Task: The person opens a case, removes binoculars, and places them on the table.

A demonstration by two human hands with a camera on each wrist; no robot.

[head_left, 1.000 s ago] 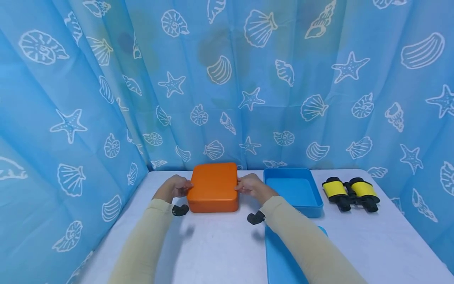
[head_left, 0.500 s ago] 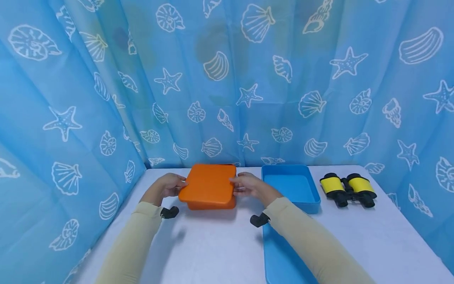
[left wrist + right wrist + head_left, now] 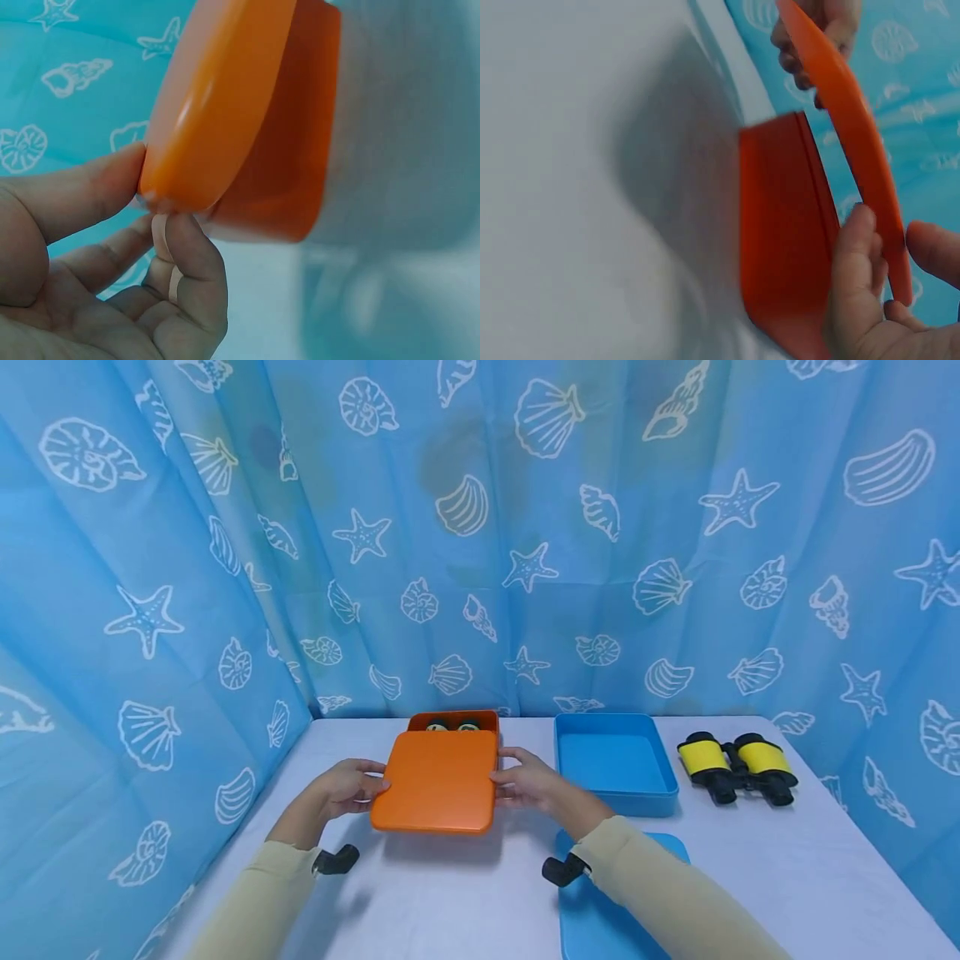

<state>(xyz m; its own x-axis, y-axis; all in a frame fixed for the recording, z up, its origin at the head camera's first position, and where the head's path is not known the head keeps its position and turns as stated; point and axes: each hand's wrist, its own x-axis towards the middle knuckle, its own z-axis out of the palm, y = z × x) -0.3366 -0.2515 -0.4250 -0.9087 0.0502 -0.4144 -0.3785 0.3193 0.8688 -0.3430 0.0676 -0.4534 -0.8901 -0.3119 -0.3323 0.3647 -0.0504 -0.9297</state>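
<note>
An orange square lid (image 3: 435, 781) is held between both hands, in front of and above the orange box (image 3: 490, 720) it overlaps in the head view. My left hand (image 3: 347, 793) pinches the lid's left edge, thumb on top and fingers underneath, as the left wrist view shows at the lid's corner (image 3: 180, 172). On the opposite edge my right hand (image 3: 528, 783) pinches the lid the same way; in the right wrist view the lid (image 3: 855, 127) stands off the box (image 3: 780, 217). Two round-ended items (image 3: 468, 726) show inside the box at the back; the rest is hidden by the lid.
To the right of the orange box stands an open blue box (image 3: 615, 760). A blue lid (image 3: 600, 910) lies in front of it, partly under the right sleeve. Black and yellow binoculars (image 3: 738, 766) rest at the right. A shell-patterned blue curtain (image 3: 480, 543) hangs behind the white table (image 3: 450, 893).
The orange lid has come off its box and moved toward the person with both hands. The back of the box and the items in it have come into view.
</note>
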